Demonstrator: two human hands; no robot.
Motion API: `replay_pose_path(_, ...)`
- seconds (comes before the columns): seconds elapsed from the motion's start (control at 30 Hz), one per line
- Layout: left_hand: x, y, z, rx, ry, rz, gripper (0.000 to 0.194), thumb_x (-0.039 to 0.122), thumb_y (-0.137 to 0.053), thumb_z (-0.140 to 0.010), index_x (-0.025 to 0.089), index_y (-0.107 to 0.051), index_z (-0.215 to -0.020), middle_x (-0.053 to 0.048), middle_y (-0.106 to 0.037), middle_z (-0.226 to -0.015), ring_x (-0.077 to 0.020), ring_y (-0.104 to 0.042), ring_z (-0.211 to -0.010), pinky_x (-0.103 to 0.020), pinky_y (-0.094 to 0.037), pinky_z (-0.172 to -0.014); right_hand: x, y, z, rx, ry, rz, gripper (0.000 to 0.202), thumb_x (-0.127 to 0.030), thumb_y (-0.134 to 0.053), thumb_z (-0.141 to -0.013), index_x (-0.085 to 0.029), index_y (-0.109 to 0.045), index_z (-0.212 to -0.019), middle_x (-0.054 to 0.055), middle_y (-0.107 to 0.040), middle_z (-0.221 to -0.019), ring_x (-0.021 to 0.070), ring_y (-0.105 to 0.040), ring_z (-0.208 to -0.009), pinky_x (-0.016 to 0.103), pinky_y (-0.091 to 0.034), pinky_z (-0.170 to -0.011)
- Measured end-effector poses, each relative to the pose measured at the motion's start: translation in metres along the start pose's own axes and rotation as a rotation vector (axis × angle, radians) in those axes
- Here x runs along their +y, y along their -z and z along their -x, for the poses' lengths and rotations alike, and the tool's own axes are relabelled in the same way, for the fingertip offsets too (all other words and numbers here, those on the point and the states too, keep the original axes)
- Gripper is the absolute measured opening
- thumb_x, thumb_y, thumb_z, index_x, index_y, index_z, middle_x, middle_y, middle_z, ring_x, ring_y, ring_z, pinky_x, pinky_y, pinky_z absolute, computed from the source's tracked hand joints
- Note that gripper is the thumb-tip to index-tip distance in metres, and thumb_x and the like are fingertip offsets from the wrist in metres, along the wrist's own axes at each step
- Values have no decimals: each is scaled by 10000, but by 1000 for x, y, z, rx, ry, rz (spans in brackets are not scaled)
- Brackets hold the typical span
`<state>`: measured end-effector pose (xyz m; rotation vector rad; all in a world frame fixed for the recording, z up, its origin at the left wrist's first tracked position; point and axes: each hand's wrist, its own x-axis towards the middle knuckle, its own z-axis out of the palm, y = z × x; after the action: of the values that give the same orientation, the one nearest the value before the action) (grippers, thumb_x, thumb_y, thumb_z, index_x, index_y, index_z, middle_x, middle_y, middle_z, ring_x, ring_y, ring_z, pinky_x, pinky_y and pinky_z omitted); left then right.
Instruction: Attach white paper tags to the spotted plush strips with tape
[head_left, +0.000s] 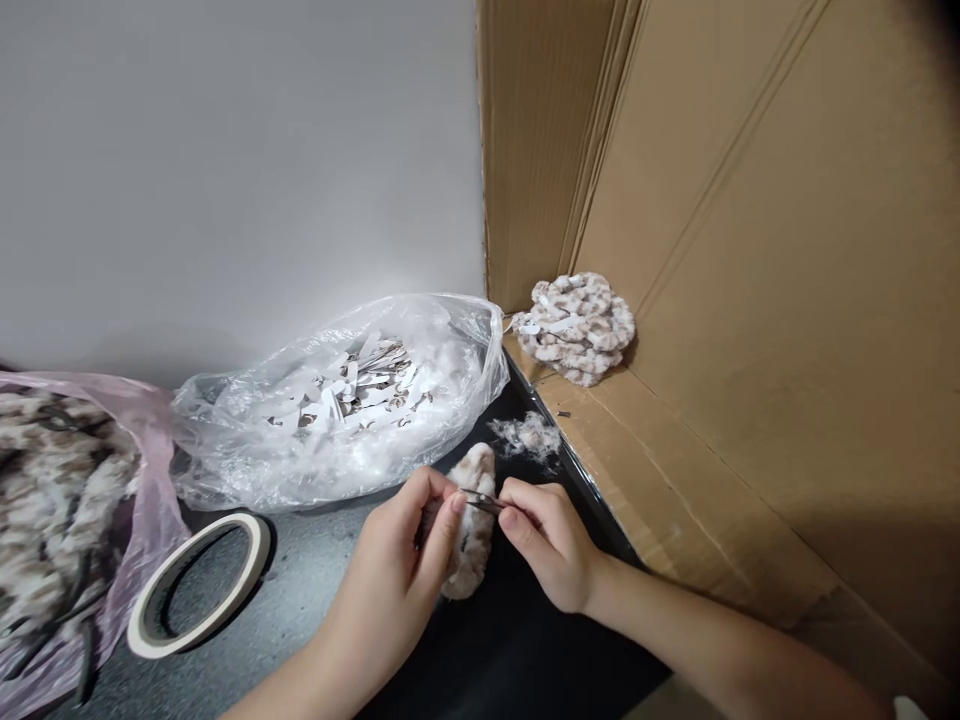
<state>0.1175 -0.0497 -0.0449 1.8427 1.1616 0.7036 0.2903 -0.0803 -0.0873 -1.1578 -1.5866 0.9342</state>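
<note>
My left hand is closed, thumb against fingers, at the left edge of a small furry piece with white and light-brown patches. In a pinch, my right hand grips a slim dark metal tool with a pointed end, which looks like tweezers or small snips. Its tip lies across the furry piece, close to my left thumb. My fingers hide most of the tool and whatever lies between the left fingertips. Beside the furry piece, loose white fluff lies on the black surface.
A clear plastic bag holds many white paper strips. At the left, a pink bag contains similar furry pieces with dark bands. A tape roll lies before them. Stacked furry pieces rest against the cardboard wall.
</note>
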Motion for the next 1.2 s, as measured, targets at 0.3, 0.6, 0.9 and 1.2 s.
replay_pose_path(0.3, 1, -9, -5, -10, -25, -20, 241, 380, -424, -948, 207, -457, -783, 56, -472, -593, -94, -425, -506, -205, -378, -523, 12, -12, 4, 158, -84, -214, 478, -492, -468, -912, -198, -326, -563, -57, -261, -525, 86, -251, -506, 261, -186, -488)
replay_pose_path(0.6, 1, -12, -5, -4, -30, -26, 237, 375, -437, -940, 204, -472, -779, 48, -499, -588, -102, -450, -505, -205, -386, -506, 12, -12, 4, 138, -112, -287, 481, -503, -463, -911, -199, -328, -563, -56, -260, -533, 87, -241, -519, 261, -182, -492)
replay_pose_path(0.9, 1, -12, -8, 6, -17, -36, 243, 397, -440, -935, 206, -473, -788, 53, -471, -581, -103, -450, -503, -214, -381, -507, 14, -13, 7, 186, -149, -291, 487, -493, -487, -903, -198, -329, -549, -58, -262, -534, 86, -242, -522, 263, -181, -496)
replay_pose_path(1.2, 7, -8, -11, 10, -7, -79, 251, 395, -451, -917, 207, -480, -754, 52, -464, -546, -108, -417, -470, -209, -354, -474, 19, -18, 8, 216, -209, -302, 527, -532, -490, -889, -204, -274, -538, -60, -241, -531, 85, -231, -528, 262, -179, -495)
